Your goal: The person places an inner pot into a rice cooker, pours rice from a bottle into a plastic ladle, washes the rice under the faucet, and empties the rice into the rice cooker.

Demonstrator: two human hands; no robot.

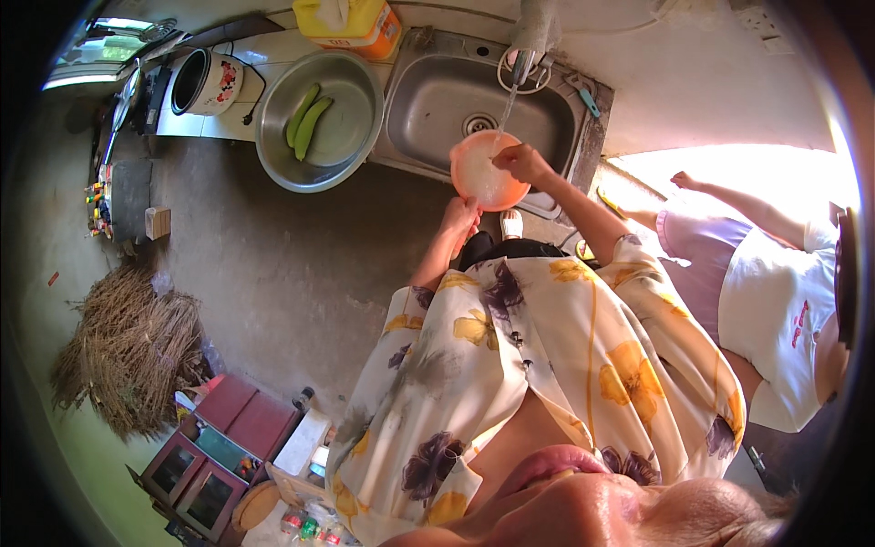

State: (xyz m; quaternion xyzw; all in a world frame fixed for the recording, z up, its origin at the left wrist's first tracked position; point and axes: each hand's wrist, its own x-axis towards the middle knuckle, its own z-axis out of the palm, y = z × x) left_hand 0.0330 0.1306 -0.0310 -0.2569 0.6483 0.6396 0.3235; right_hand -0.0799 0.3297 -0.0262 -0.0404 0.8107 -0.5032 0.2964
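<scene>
My left hand (463, 220) grips the near rim of an orange plastic bowl (465, 181), which is tilted over the front edge of the stainless steel sink (424, 123). Water runs from the faucet (521, 68) into the bowl, and frothy water shows inside. Above the bowl's right side is my right hand (525, 165), its fingers bent down by the stream. Whether those fingers hold anything cannot be made out. To the left of the sink, a large metal basin (348, 137) contains two long green vegetables (311, 126).
A yellow jug (342, 27) stands behind the basin, and a flowered pot (222, 83) sits farther left on the counter. A teal-handled tool (588, 102) lies at the sink's right. Another person (765, 294) is close on my right. Dry brush (137, 349) and a dark red cabinet (232, 417) are at left.
</scene>
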